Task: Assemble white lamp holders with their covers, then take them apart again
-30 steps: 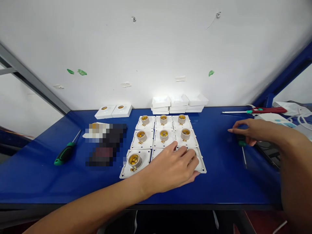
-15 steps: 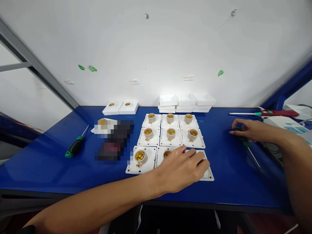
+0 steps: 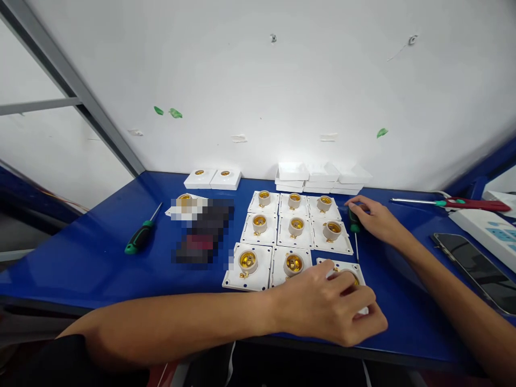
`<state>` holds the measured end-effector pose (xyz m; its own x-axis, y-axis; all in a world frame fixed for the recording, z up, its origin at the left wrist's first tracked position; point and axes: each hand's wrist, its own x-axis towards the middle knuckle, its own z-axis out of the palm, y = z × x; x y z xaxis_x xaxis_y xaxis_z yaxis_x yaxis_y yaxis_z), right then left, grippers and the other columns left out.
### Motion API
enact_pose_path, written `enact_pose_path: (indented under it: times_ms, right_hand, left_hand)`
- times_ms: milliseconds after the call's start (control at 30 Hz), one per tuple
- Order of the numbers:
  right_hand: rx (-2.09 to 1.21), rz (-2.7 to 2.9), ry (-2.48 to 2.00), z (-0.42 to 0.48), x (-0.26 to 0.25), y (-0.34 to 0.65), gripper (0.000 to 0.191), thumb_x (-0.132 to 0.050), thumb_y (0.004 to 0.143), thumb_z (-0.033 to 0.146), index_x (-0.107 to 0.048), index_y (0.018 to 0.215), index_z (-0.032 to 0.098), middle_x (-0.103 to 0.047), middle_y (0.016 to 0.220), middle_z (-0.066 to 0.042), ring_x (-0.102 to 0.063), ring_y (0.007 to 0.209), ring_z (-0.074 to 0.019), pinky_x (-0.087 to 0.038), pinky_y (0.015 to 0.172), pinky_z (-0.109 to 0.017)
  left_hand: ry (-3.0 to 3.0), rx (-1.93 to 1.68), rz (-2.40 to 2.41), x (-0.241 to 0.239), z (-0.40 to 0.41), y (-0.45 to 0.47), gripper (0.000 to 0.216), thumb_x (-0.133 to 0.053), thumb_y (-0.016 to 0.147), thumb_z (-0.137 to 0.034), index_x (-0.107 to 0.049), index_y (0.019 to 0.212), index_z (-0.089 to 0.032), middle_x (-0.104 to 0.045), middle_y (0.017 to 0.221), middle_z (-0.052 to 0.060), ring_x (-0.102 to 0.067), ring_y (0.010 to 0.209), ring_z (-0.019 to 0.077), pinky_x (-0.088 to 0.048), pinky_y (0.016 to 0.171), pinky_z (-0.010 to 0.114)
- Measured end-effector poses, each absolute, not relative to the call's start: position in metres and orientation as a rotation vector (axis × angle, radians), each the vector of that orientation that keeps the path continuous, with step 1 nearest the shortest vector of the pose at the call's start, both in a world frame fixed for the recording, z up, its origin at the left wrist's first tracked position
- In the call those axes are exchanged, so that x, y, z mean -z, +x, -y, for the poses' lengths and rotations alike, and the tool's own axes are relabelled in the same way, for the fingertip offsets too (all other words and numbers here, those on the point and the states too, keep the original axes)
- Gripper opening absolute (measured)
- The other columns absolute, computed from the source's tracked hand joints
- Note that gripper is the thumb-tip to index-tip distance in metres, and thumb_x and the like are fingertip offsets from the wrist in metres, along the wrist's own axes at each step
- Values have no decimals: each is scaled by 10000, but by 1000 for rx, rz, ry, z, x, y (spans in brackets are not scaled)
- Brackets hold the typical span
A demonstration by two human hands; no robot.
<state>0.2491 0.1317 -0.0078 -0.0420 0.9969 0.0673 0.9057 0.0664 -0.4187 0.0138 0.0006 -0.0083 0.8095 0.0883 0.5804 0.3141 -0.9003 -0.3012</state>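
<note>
My left hand (image 3: 334, 303) is curled over the front right lamp holder (image 3: 347, 265), a white square plate with a round brass-lined socket, gripping it by its sides. That plate sits slightly apart from its neighbours and is mostly covered by my fingers. To its upper right, my right hand (image 3: 373, 217) has its fingers closed around the green-and-black handle of a screwdriver (image 3: 355, 224), whose shaft points toward me. Several more open lamp holders (image 3: 296, 226) lie in rows to the left, with small brass screws at their sockets.
White covers (image 3: 320, 173) are stacked by the wall, left of them two covered lamp holders (image 3: 226, 181). A second screwdriver (image 3: 141, 236) and a pixelated dark object (image 3: 205, 231) lie left. At right are a phone (image 3: 475, 266), a power strip (image 3: 484, 226) and a red-handled screwdriver (image 3: 463, 203).
My right hand has brought the screwdriver left, close beside the plates. My left hand has closed on the front right lamp holder and shifted it away from the row. The view has turned slightly.
</note>
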Motion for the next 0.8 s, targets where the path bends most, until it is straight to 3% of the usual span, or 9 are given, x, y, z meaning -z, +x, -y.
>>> enact_pose_path:
  times_ms: [200, 300, 367, 500, 633, 800]
  right_hand:
    - [-252, 2049, -2065, -127, 4, 218, 459, -373, 992, 495, -653, 1307, 313, -779, 1093, -108, -726, 950, -358, -500, 769, -450]
    - [-258, 2076, -2093, -125, 1, 213, 489, -346, 1003, 499, -627, 1356, 310, -780, 1109, -120, -729, 995, -391, -507, 804, -488]
    - [-269, 2091, -2098, -123, -1, 211, 495, -331, 1009, 491, -616, 1368, 305, -785, 1090, -114, -729, 1012, -400, -506, 827, -504]
    - [-275, 2096, -2100, -120, -3, 208, 493, -321, 1016, 481, -605, 1374, 296, -783, 1130, -110, -726, 1066, -397, -501, 863, -503]
    - [-280, 2084, -2096, -119, -1, 206, 489, -325, 1023, 472, -606, 1382, 298, -786, 1155, -98, -729, 1079, -378, -505, 869, -479]
    - [-280, 2100, -2068, -123, 1, 208, 554, -355, 1021, 447, -498, 1536, 301, -792, 1161, -103, -732, 1077, -372, -510, 885, -483]
  left_hand:
    - [-2572, 865, 349, 10, -2, 14, 156, -612, 902, -59, -692, 908, -192, -593, 752, 8, -541, 667, 150, -381, 565, 309]
    - [-2570, 852, 375, 13, -3, 14, 125, -628, 914, -71, -685, 906, -182, -613, 747, 7, -559, 660, 152, -400, 573, 315]
    - [-2586, 847, 386, 14, -4, 14, 109, -629, 961, -139, -669, 865, -174, -619, 735, 10, -583, 671, 165, -417, 587, 327]
    - [-2614, 822, 415, 17, -4, 11, 279, -613, 1033, -294, -623, 779, -179, -622, 689, 8, -619, 679, 186, -405, 591, 339]
    - [-2621, 757, 439, 16, -4, 7, 285, -611, 1045, -336, -627, 807, -181, -645, 688, 2, -634, 693, 183, -409, 629, 334]
    - [-2609, 723, 450, 12, -3, 2, 279, -643, 1032, -371, -636, 829, -180, -634, 659, -21, -627, 668, 173, -406, 619, 335]
